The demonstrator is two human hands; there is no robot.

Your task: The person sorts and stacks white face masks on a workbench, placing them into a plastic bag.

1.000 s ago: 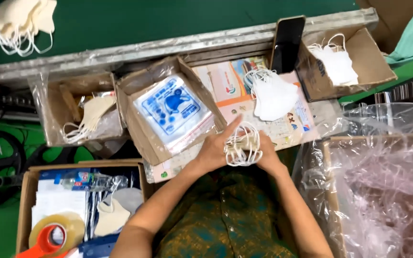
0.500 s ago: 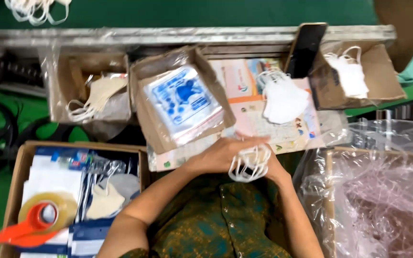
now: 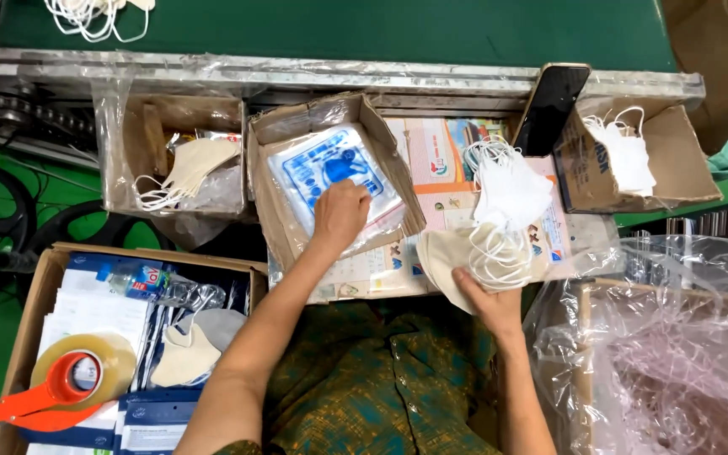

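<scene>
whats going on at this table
A person is working with face masks at a cluttered bench. Their left hand rests on a stack of clear plastic pouches with blue print in an open cardboard box. Their right hand holds a folded cream fabric mask with white ear loops, beside a pile of white masks.

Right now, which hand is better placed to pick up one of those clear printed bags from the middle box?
Left. The left hand already rests on the stack of clear bags in the middle cardboard box. The right hand is occupied, holding a cream mask by the white masks.
</scene>
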